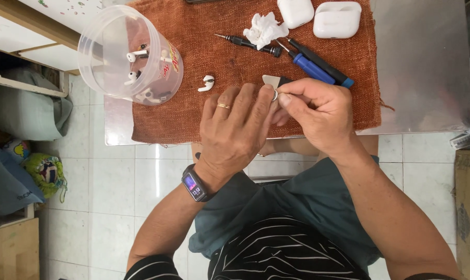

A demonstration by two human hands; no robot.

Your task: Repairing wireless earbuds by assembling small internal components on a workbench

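Note:
My left hand (235,129) and my right hand (318,111) meet over the front edge of a rust-brown cloth (203,114). Between the fingertips of both hands sits a small white earbud piece (274,95), pinched from each side. A thin metal blade tool with a dark handle (273,80) pokes out just above the fingers; which hand holds it is hidden. My left wrist wears a dark smartwatch and a finger carries a gold ring. A loose white earbud (207,83) lies on the cloth to the left of my hands.
A clear plastic tub (128,54) on its side holds several white earbuds. Behind my hands lie a black screwdriver (248,42), a blue-handled screwdriver (310,67), a crumpled tissue (264,28) and two white earbud cases (336,19). The metal table (427,67) extends right; tiled floor below.

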